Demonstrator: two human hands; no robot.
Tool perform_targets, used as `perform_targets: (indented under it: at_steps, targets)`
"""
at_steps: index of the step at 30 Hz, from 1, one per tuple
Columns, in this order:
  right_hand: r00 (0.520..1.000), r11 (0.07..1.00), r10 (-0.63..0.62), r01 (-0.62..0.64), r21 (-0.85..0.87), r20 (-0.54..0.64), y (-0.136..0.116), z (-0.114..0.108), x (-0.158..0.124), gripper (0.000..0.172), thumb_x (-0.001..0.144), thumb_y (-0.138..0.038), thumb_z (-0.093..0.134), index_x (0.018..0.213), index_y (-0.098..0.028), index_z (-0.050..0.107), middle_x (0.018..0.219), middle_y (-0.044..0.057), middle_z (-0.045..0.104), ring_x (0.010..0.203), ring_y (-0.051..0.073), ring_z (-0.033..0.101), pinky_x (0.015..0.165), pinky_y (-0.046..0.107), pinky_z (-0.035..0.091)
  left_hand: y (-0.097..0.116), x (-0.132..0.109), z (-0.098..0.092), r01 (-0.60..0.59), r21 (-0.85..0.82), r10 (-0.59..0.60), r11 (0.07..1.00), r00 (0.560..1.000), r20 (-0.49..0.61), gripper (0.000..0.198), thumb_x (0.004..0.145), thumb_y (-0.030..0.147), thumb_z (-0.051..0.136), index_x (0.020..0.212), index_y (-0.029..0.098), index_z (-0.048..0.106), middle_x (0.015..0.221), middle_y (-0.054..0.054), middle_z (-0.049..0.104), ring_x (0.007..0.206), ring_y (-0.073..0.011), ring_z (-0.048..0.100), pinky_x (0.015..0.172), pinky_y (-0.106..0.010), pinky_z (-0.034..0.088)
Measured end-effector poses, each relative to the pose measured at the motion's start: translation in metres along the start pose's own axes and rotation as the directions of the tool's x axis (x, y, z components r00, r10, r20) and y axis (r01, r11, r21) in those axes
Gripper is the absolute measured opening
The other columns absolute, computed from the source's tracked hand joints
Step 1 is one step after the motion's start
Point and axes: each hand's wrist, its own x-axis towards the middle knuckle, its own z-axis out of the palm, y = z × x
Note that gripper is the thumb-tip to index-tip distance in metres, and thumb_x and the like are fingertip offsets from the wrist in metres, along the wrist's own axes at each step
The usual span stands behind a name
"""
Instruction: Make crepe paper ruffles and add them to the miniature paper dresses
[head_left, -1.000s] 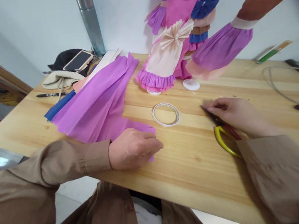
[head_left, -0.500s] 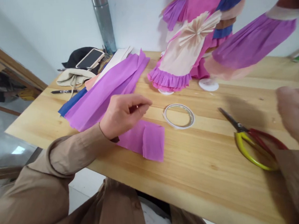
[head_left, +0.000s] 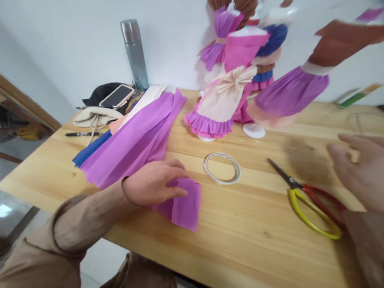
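My left hand (head_left: 156, 181) hovers over or rests on a folded piece of purple crepe paper (head_left: 188, 205); contact cannot be made out. Its thumb and fingers are apart, with nothing between them. On the right, my right hand (head_left: 371, 171) is in the air above the table, a little blurred, with a gap between thumb and fingers and nothing visible in it. Close to it lie scissors (head_left: 293, 184) with one yellow and one red handle. A roll of double-sided tape (head_left: 222, 168) lies flat between the two hands.
Long purple crepe paper strips (head_left: 137, 137) lie at left, over blue and white ones. Behind are a phone (head_left: 117, 96), a pouch (head_left: 95, 116), a pen (head_left: 80, 134) and a steel flask (head_left: 135, 55). Several paper-dressed figures (head_left: 223, 96) stand along the wall, one with a purple skirt (head_left: 290, 91).
The view has tilted up, showing more of the figures. My left hand has gone from a near-pinch to spread fingers over the folded purple paper. My right hand's fingers have loosened.
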Motion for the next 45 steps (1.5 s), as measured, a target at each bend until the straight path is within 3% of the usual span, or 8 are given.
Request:
perform_targets:
  at_steps: [4,9,13,18,28,35,41,45]
  targets:
    - [0.993,0.985,-0.084,0.094,0.142,-0.078,-0.036,0.0,-0.005,0.04,0.088,-0.044,0.048,0.103,-0.014,0.071,0.107,0.021,0.071,0.095,0.034,0.067,0.077,0.046,0.053,0.001,-0.006,-0.008,0.161,0.224,-0.18,0.961,0.982,0.064,0.055,0.082,0.041,0.071,0.13,0.018,0.058,0.136,-0.012,0.057,0.118,-0.0274,0.061,0.093,-0.038,0.052]
    - [0.982,0.932,-0.185,0.186,0.312,-0.035,-0.063,-0.004,-0.013,0.031,0.09,-0.041,0.051,0.075,-0.019,0.066,0.077,0.01,0.07,0.067,0.023,0.064,0.057,0.034,0.049,-0.01,-0.014,-0.004,0.291,0.275,-0.331,0.916,0.937,0.109,0.039,0.089,0.025,0.058,0.128,0.022,0.061,0.116,-0.007,0.065,0.104,-0.0225,0.066,0.088,-0.034,0.052]
    - [0.977,0.917,-0.213,0.206,0.341,-0.018,-0.075,0.001,-0.018,0.03,0.092,-0.038,0.051,0.074,-0.02,0.065,0.081,0.01,0.071,0.069,0.021,0.065,0.06,0.032,0.049,-0.036,-0.017,-0.002,0.353,0.276,-0.346,0.894,0.935,-0.078,0.039,0.095,0.017,0.04,0.125,0.022,0.063,0.107,-0.007,0.069,0.1,-0.0198,0.066,0.086,-0.031,0.05]
    - [0.97,0.906,-0.242,0.225,0.359,0.001,-0.088,0.01,-0.029,0.024,0.093,-0.033,0.05,0.083,-0.02,0.068,0.09,0.01,0.073,0.075,0.021,0.068,0.063,0.033,0.051,-0.071,-0.014,-0.017,0.595,0.335,-0.533,0.73,0.803,-0.265,0.038,0.091,0.014,0.039,0.116,0.013,0.067,0.11,-0.015,0.068,0.098,-0.0265,0.067,0.082,-0.037,0.051]
    - [0.941,0.836,-0.339,0.3,0.459,0.003,-0.095,0.012,-0.035,0.03,0.096,-0.035,0.049,0.08,-0.021,0.069,0.091,0.01,0.074,0.077,0.022,0.07,0.067,0.036,0.057,-0.054,-0.017,-0.026,0.516,0.336,-0.377,0.788,0.835,-0.4,0.046,0.093,0.032,0.049,0.137,0.02,0.052,0.139,-0.011,0.056,0.126,-0.0268,0.053,0.109,-0.041,0.042]
    - [0.924,0.809,-0.382,0.343,0.478,-0.016,-0.089,0.02,-0.037,0.027,0.096,-0.036,0.05,0.081,-0.022,0.067,0.092,0.009,0.073,0.078,0.023,0.071,0.068,0.037,0.058,-0.066,-0.014,-0.042,0.79,0.387,-0.673,0.475,0.61,-0.419,0.077,0.087,0.041,0.061,0.149,0.008,0.031,0.132,-0.024,0.058,0.121,-0.0395,0.053,0.094,-0.049,0.046]
    - [0.919,0.816,-0.394,0.357,0.454,-0.013,-0.089,0.02,-0.038,0.026,0.097,-0.035,0.05,0.082,-0.021,0.067,0.094,0.008,0.073,0.078,0.022,0.071,0.067,0.036,0.058,-0.043,-0.01,-0.017,0.692,0.553,-0.552,0.465,0.715,-0.43,0.056,0.094,0.008,0.029,0.15,0.011,0.033,0.121,-0.023,0.061,0.112,-0.0322,0.057,0.09,-0.047,0.045]
    - [0.921,0.818,-0.389,0.342,0.463,0.008,-0.09,0.017,-0.038,0.026,0.097,-0.034,0.051,0.083,-0.021,0.069,0.095,0.008,0.073,0.079,0.021,0.072,0.069,0.035,0.059,-0.009,-0.018,-0.005,0.594,0.558,-0.47,0.579,0.803,-0.366,0.06,0.094,0.022,0.047,0.152,0.014,0.032,0.145,-0.02,0.051,0.127,-0.0334,0.05,0.109,-0.053,0.036]
